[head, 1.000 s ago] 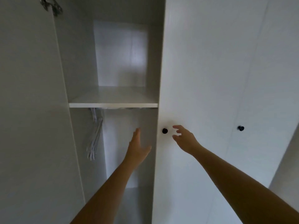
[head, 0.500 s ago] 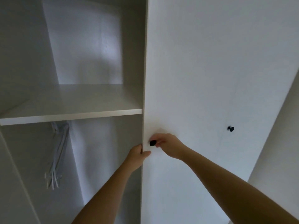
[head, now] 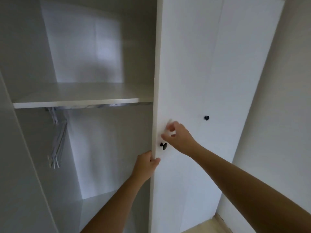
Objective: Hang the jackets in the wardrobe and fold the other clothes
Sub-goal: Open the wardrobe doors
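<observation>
You are on the opening step: getting the wardrobe (head: 80,47) open so jackets can be hung. No jackets or other clothes are in view, so where they lie cannot be told from here. Your left hand (head: 147,163), at about 6 o'clock in the view, grips the free edge of the door (head: 185,64), thumb on the front face and fingers wrapped behind it. Your right hand (head: 179,137) sits at 1 o'clock of the black knob (head: 163,145), off it. Its thumb and fingers are loosely bent and apart, holding nothing, though motion blur softens the fingertips. The next move, I judge, calls for swinging the door wide with the left hand, then reaching for the white hangers (head: 57,140) bunched at 9 o'clock under the shelf (head: 77,103). No brand, label or writing can be read anywhere.
</observation>
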Demonstrator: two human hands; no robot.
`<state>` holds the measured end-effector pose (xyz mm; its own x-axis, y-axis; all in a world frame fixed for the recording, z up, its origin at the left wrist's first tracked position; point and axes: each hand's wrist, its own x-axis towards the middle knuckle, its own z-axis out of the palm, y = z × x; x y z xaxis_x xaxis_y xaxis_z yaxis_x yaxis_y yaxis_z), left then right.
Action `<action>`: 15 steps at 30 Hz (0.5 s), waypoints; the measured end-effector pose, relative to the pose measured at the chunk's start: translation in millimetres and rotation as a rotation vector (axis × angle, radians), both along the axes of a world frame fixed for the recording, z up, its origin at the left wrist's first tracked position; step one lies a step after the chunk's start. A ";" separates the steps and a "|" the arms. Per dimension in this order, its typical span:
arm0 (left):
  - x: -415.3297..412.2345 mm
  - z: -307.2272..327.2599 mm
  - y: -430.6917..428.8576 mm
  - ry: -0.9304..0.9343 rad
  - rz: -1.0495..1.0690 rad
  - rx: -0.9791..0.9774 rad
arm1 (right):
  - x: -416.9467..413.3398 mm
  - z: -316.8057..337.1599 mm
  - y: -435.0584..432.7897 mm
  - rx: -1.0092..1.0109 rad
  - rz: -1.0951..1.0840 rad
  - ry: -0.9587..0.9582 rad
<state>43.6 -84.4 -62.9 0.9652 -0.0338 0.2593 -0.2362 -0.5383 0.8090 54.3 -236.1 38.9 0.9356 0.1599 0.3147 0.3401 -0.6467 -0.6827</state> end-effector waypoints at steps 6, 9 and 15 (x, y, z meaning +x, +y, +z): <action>-67.5 1.3 -99.2 -0.092 0.158 0.051 | -45.9 45.3 -18.7 0.161 -0.249 -0.109; -81.8 2.5 -138.8 -0.063 0.167 0.072 | -57.8 46.7 -47.5 0.139 -0.350 -0.089; -77.3 2.4 -197.2 -0.055 -0.030 0.252 | -75.5 47.6 -123.4 0.097 -0.316 -0.092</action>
